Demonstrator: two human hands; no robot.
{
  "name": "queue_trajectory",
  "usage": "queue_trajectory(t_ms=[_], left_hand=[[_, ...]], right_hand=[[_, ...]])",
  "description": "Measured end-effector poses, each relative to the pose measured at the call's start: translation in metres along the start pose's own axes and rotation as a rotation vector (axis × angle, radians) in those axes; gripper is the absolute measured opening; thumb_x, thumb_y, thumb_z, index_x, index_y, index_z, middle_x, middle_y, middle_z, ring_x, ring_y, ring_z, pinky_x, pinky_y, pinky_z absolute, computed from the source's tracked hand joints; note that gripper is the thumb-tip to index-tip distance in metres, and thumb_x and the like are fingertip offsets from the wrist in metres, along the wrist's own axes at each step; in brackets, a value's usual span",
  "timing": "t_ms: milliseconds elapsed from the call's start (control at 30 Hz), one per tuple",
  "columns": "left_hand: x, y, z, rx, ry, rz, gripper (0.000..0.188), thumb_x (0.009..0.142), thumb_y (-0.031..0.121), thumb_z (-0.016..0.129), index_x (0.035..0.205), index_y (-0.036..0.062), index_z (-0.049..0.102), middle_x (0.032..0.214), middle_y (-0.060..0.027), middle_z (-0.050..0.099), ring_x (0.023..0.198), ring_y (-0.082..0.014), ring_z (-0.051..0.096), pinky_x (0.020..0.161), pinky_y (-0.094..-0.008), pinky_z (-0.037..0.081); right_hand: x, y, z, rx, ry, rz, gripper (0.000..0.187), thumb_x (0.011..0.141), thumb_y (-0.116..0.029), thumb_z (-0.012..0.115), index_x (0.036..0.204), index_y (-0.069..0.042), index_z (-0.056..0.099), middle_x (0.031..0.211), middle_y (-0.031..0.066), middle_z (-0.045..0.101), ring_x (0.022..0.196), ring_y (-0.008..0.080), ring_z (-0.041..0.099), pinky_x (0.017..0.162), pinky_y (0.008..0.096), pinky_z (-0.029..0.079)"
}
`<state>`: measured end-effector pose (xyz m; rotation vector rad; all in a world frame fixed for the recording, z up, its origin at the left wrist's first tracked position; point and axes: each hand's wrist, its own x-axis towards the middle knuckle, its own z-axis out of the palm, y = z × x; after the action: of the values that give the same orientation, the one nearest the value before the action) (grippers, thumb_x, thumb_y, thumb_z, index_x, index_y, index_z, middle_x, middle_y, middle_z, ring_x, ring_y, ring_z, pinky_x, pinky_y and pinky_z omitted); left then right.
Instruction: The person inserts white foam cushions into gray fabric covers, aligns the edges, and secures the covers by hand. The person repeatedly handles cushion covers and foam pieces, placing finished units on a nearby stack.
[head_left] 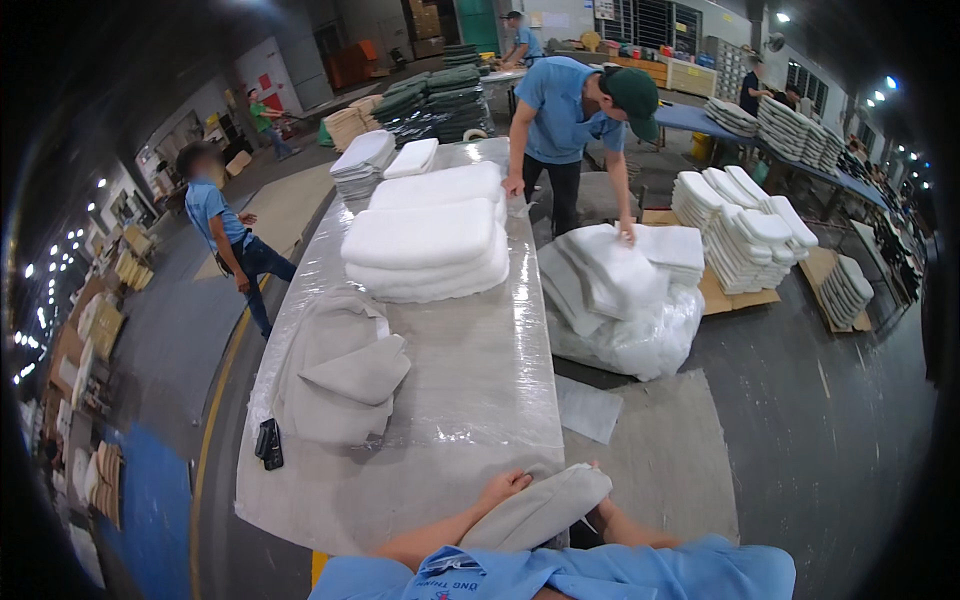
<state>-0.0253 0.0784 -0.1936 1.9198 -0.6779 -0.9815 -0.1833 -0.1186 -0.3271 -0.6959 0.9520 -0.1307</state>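
Note:
Close to my body, at the table's near edge, I hold a light grey fabric cushion cover (545,508) that looks folded or partly filled. My left hand (508,487) has its fingers curled on the cover's left edge. On the other side my right hand (603,508) grips the cover's right end, its fingers mostly hidden behind the cloth. A heap of similar grey covers (340,375) lies on the table's left side. Beyond it sits a stack of thick white cushion pads (425,245).
The plastic-wrapped table (470,390) stretches ahead, with a black gadget (268,444) at its left edge. To the right, a co-worker (575,120) bends over a plastic bag of white pads (625,300). Another person (215,220) stands left. Pad stacks (740,230) rest on cardboard.

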Motion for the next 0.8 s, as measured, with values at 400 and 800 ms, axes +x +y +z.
queue_trajectory(t_ms=[400, 800], left_hand=[[-0.125, -0.041, -0.060, 0.250, 0.180, -0.257, 0.057, 0.098, 0.055, 0.063, 0.097, -0.0010, 0.073, 0.088, -0.0245, 0.072, 0.081, -0.0348, 0.070, 0.071, -0.0461, 0.051], [-0.153, -0.065, -0.068, 0.191, 0.196, -0.545, 0.056, 0.095, 0.056, 0.065, 0.103, 0.0011, 0.076, 0.092, -0.0217, 0.075, 0.088, -0.0356, 0.071, 0.078, -0.0440, 0.053]], right_hand=[[-0.026, -0.005, 0.030, 0.229, 0.027, -0.049, 0.048, 0.106, -0.051, 0.056, 0.104, -0.005, 0.070, 0.095, 0.0103, 0.073, 0.085, 0.0293, 0.072, 0.079, 0.0458, 0.058], [-0.011, 0.002, 0.025, 0.248, 0.048, -0.067, 0.048, 0.104, -0.050, 0.061, 0.105, -0.003, 0.072, 0.092, 0.0118, 0.073, 0.078, 0.0284, 0.071, 0.077, 0.0448, 0.058]])
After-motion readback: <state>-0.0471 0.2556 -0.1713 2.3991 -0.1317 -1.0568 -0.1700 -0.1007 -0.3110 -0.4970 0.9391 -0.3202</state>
